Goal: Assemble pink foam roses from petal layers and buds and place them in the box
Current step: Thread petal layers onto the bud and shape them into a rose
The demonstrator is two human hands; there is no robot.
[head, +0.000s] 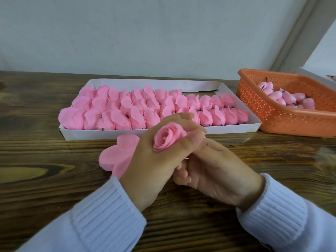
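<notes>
Rose [168, 138] is being gripped by the left hand [156, 160], fingers curled round it; right hand [214, 171] is being held beneath, fingers curled, grip unclear. Petal stack [116, 155] is lying beside box [109, 133].

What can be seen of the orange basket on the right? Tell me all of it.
The orange basket looks like moulded plastic, rectangular with rounded corners, a solid rim and walls pierced with small holes. It sits upright on the wooden table, at an angle, right of the white box; whether they touch is unclear. Inside lie pink buds with dark stems, well below the rim. Its right end is cut off by the frame.
</notes>
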